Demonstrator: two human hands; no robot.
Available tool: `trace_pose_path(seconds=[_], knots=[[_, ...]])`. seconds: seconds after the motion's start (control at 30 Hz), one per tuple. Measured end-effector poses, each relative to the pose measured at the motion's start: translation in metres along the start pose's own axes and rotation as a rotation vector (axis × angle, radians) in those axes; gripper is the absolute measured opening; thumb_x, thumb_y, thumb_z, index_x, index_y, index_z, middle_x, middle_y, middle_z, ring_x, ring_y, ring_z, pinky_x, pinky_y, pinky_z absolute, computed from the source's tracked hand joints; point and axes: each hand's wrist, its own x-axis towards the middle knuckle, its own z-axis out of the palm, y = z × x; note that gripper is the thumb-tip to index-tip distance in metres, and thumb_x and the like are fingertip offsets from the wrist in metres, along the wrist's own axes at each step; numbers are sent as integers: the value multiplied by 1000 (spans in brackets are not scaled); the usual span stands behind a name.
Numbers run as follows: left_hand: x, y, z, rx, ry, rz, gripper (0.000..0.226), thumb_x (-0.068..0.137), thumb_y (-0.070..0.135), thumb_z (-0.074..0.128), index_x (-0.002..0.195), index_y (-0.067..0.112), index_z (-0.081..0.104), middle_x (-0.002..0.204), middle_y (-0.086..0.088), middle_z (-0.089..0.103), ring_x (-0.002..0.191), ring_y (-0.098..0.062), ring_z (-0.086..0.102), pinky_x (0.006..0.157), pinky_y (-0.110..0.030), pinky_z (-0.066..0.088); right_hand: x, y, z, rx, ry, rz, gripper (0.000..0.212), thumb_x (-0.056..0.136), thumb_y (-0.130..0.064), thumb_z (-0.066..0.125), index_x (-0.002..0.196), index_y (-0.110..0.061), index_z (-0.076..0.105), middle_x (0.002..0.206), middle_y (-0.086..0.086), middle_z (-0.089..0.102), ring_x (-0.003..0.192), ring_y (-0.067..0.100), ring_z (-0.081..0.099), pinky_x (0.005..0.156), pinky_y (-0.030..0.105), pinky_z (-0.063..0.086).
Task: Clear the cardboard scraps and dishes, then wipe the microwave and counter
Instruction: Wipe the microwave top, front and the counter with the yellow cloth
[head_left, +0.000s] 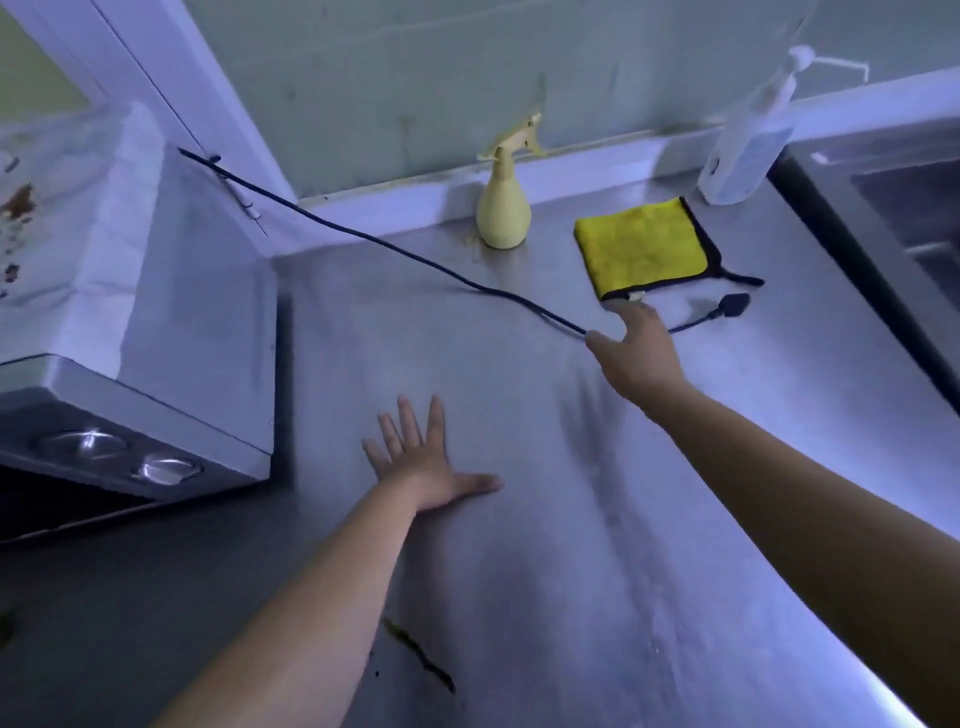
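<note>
A dark streak (421, 657) near the edge of the counter (571, 571) could be smeared if the left forearm is slid. The left hand (421, 467) is laid flat on the steel, fingers spread. Farther out, the right hand (636, 348) is stretched over the black cord (363, 236), fingers loosely extended to the near corner of the yellow cloth (644, 247); no pinch can be made out. The cord could be snagged when the cloth is lifted, and the spray bottle (504, 208) beyond it tipped.

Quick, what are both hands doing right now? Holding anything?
Left hand: open, flat on the counter, holding nothing.
Right hand: open, reaching to the yellow cloth, over the black cord.
</note>
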Motion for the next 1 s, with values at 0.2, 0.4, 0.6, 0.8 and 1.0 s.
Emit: trace_pose_path(seconds=[0.2, 0.4, 0.6, 0.8, 1.0], knots=[[15, -3, 4, 8, -27, 8, 148, 42, 95, 61, 125, 50, -52, 136, -2, -63, 125, -34, -57, 105, -61, -28, 157, 19, 14, -492, -90, 83, 88, 87, -62, 55, 158, -27, 16, 168, 0, 5, 154, 32, 1, 116, 65, 11], [17, 0, 5, 27, -48, -21, 148, 45, 93, 62, 128, 48, -51, 131, -1, -66, 120, -32, -61, 103, -59, -33, 189, 54, 44, -583, 66, 166, 90, 84, -78, 19, 159, -30, 4, 169, 2, -3, 153, 35, -9, 116, 66, -5], [16, 1, 4, 9, -43, -23, 147, 44, 94, 61, 127, 49, -51, 131, 0, -66, 120, -31, -61, 104, -59, -32, 189, 46, 37, -643, 103, 108, 56, 102, -42, 25, 155, -25, 23, 165, 3, 18, 152, 38, 6, 115, 68, 6], [17, -4, 3, -28, -35, 28, 148, 33, 99, 56, 120, 53, -54, 127, 3, -69, 120, -32, -61, 105, -60, -30, 137, 13, -20, 193, 244, 126, 40, 95, -42, 37, 113, -18, 63, 93, 5, 63, 93, 26, 57, 93, 41, 46], [11, -1, -3, 2, -29, 26, 146, 34, 99, 55, 120, 50, -52, 137, -4, -60, 133, -39, -48, 107, -66, -20, -4, -20, -63, 1084, 117, 258, 31, 104, -38, 46, 118, -15, 61, 119, 9, 69, 107, 31, 67, 98, 53, 52]])
